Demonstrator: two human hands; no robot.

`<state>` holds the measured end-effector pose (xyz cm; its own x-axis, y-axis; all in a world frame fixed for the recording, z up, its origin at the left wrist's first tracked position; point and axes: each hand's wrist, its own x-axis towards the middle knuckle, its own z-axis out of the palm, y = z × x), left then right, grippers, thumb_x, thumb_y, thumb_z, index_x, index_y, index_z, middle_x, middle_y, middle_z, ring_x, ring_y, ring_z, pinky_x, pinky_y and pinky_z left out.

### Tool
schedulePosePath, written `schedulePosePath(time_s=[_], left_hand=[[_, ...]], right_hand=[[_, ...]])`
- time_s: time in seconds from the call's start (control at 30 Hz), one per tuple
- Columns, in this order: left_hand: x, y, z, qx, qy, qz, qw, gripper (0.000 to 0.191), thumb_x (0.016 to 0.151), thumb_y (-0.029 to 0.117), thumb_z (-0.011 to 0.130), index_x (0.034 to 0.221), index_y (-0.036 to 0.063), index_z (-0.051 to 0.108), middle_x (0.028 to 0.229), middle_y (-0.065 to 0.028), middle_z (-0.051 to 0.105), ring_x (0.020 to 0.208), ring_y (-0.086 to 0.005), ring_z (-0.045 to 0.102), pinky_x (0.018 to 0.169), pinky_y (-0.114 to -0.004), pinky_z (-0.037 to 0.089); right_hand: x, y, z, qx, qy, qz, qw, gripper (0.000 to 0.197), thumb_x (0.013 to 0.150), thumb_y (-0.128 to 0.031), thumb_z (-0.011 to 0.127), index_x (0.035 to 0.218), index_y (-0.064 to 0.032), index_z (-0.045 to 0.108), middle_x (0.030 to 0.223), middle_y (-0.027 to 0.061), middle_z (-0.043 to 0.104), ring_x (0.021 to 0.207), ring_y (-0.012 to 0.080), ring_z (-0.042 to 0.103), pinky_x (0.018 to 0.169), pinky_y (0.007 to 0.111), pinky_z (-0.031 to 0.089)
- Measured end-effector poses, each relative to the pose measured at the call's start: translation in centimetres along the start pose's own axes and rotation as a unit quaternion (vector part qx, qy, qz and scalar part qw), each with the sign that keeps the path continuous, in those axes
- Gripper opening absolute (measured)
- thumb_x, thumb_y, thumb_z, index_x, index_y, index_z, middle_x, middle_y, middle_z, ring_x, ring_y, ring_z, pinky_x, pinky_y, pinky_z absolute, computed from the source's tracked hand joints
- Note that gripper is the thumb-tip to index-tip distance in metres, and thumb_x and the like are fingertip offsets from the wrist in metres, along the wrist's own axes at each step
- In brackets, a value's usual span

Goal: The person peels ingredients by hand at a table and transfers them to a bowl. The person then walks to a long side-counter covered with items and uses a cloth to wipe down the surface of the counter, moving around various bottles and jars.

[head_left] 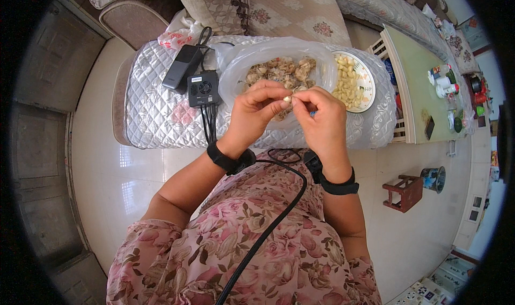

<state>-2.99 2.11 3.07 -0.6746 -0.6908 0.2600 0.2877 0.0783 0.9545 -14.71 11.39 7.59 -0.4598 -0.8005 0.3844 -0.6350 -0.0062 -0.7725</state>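
Observation:
Between my fingertips is a pale garlic clove [287, 98]. My left hand [253, 108] pinches it between thumb and forefinger. The thumb and forefinger of my right hand [324, 114] close on its other side; whether loose skin is between them is too small to tell. Both hands are over the near side of a clear plastic bag [237, 74], which lies spread with its mouth open. Inside the bag are unpeeled garlic bulbs and papery skins [287, 72]. To the right, a white plate with a patterned rim [368, 90] bears a heap of peeled garlic cloves [346, 80].
A quilted cover [157, 112] lies under the bag and plate. Left of the bag are a black power bank [182, 67] and a black box with a fan and cables [204, 88]. A cable [277, 220] crosses my lap. A green-topped table [418, 84] stands at right, near a wooden stool [402, 193].

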Motion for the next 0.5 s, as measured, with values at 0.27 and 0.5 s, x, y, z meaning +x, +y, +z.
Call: schedulePosePath(time_s=[0.27, 0.5], left_hand=[[0.15, -0.05, 0.04, -0.048, -0.002, -0.021, 0.999, 0.015, 0.081, 0.001, 0.064, 0.096, 0.0007, 0.066, 0.099, -0.0043, 0.057, 0.090, -0.0123, 0.055, 0.079, -0.025, 0.046], [0.09, -0.07, 0.12, 0.024, 0.001, 0.020, 1.000, 0.016, 0.081, 0.001, 0.065, 0.097, 0.0006, 0.066, 0.098, -0.0049, 0.058, 0.090, -0.0129, 0.055, 0.079, -0.025, 0.046]], right_hand=[[-0.09, 0.06, 0.12, 0.113, 0.008, 0.076, 0.991, 0.005, 0.077, -0.004, 0.065, 0.077, -0.0004, 0.061, 0.069, 0.0104, 0.060, 0.058, 0.0186, 0.059, 0.053, 0.029, 0.045], [0.05, -0.25, 0.00, 0.047, 0.007, 0.040, 0.998, 0.006, 0.075, -0.004, 0.065, 0.074, -0.0004, 0.060, 0.068, 0.0102, 0.060, 0.058, 0.0199, 0.060, 0.053, 0.029, 0.046]])
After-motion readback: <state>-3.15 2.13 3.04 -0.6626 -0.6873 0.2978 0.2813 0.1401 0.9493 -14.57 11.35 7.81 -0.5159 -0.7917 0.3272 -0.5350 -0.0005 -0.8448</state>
